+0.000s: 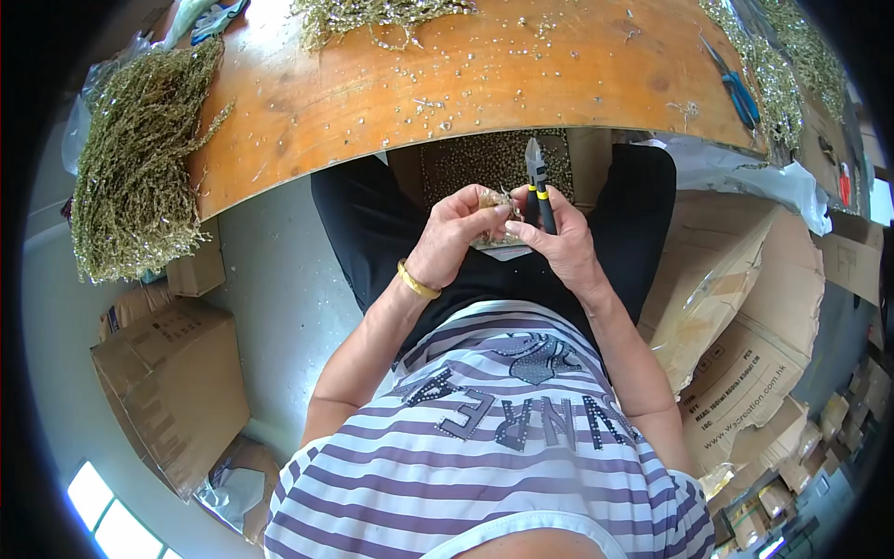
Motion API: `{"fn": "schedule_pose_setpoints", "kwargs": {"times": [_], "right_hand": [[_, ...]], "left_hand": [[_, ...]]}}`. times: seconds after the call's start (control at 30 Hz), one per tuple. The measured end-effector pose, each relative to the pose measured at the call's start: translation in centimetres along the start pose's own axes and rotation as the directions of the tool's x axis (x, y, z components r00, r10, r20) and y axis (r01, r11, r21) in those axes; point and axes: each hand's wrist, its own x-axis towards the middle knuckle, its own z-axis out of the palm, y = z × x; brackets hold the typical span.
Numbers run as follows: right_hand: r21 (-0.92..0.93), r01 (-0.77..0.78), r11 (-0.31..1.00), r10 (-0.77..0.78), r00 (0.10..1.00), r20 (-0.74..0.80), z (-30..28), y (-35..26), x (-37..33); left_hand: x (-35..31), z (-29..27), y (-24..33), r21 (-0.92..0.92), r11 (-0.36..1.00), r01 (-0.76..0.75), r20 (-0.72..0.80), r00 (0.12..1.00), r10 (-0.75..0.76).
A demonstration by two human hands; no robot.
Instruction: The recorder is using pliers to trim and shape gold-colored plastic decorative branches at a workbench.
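At six o'clock from the tabletop (596,79), left hand (443,244) pinches gold piece (496,199), right hand (568,246) holds pliers (546,212); aim blades (534,156) outward.

Head Camera: Position and Field of View

The view is taken from the person's head, by the left unit of two fisheye cameras worn side by side. The lens is directed steeply downward, and the picture is shown upright. The striped shirt (484,466) is seen from above, nearest the lens, and is cut by the lower edge. The left hand (454,235) and the right hand (566,244) are framed near the centre, beyond the shirt. The tabletop (549,88) is placed farther forward and is cropped by the upper edge; its near edge is rendered as a curve. The floor (275,279) and a tilted window (119,531) are included at left.
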Motion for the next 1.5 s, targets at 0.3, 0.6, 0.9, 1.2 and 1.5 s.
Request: {"fn": "schedule_pose_setpoints", "kwargs": {"times": [0.3,0.6,0.9,1.2,1.5], "right_hand": [[0.223,-0.175,0.959,0.191,0.980,-0.051,-0.5,1.0,0.8],[0.130,-0.031,0.991,0.035,0.999,-0.028,-0.1,0.9,0.5],[0.362,-0.078,0.929,0.112,0.991,-0.073,0.0,1.6,0.7],[0.357,-0.207,0.911,0.251,0.965,-0.079,0.0,2.9,0.6],[0.400,-0.248,0.882,0.253,0.967,0.043,-1.2,2.0,0.6]], "left_hand": [[0.7,-0.4,-0.3,-0.290,0.948,0.129,-0.011,0.990,-0.138],[0.5,0.4,-0.5,-0.300,0.942,0.152,-0.064,0.982,-0.179],[0.2,0.2,-0.5,-0.155,0.987,0.038,-0.037,0.998,-0.044],[0.2,-0.2,-1.0,0.206,0.976,-0.065,-0.037,0.997,0.074],[0.3,-0.8,0.5,-0.211,0.950,0.231,0.131,0.970,-0.207]]}}
